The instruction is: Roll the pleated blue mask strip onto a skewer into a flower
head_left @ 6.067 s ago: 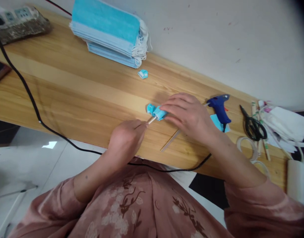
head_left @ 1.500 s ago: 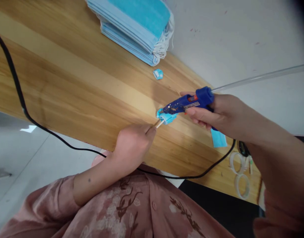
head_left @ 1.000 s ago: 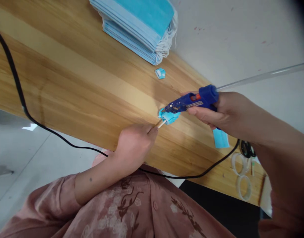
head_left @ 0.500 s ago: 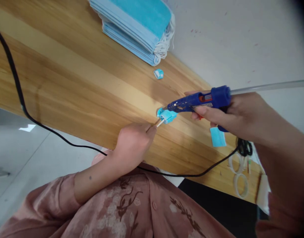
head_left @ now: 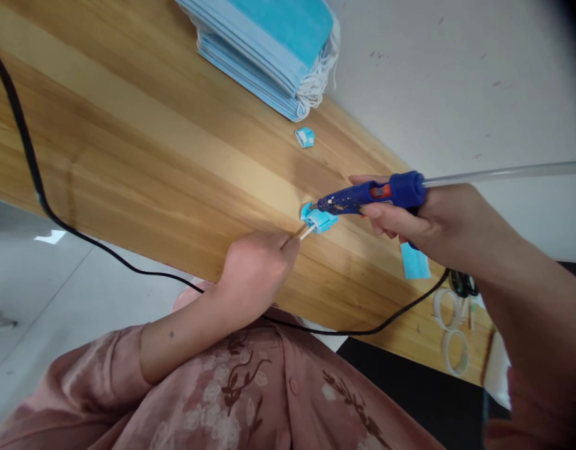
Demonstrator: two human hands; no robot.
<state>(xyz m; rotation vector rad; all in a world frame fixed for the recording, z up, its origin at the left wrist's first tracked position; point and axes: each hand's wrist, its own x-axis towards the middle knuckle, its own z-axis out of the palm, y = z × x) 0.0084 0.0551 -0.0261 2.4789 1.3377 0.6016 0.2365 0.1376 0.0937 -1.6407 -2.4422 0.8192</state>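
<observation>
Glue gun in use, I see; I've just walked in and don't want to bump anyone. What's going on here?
A person's right hand holds the glue gun, its nozzle right at a small folded blue piece. The left hand grips a pale stick that runs to that piece. Whether glue is coming out is too small to tell. A stack of masks lies beyond on the table.
</observation>
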